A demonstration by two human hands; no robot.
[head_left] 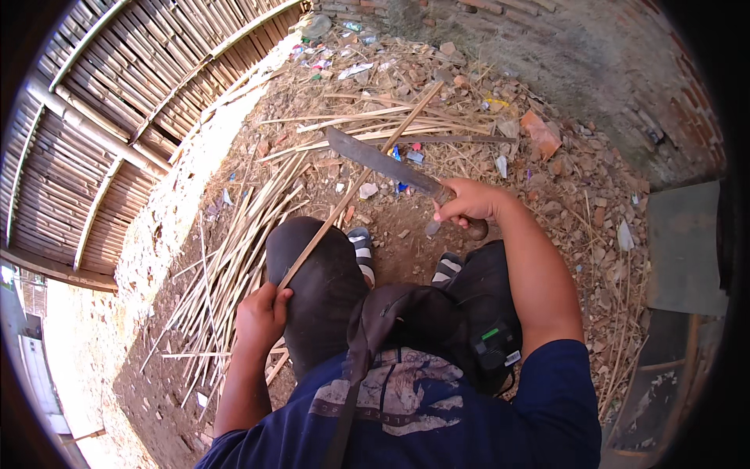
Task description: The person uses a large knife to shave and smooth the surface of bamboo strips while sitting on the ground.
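My left hand (262,316) is closed round the near end of a long bamboo strip (336,213), beside my left knee. From there the strip slants up and away to the right, across the knee. In my right hand (471,205) is the handle of a machete (383,162), held out in front of my right knee. Its wide dark blade points to the far left and crosses the strip in view; whether the two touch I cannot tell. To the left of my legs lies a loose heap of thin bamboo strips (246,234).
More strips (391,123) lie on the rubble-strewn ground ahead, among bits of litter. A slatted bamboo wall (101,133) stands on the left, a worn brick wall (578,62) at the far right. A grey panel (685,250) is at the right. My sandalled feet (362,248) are between.
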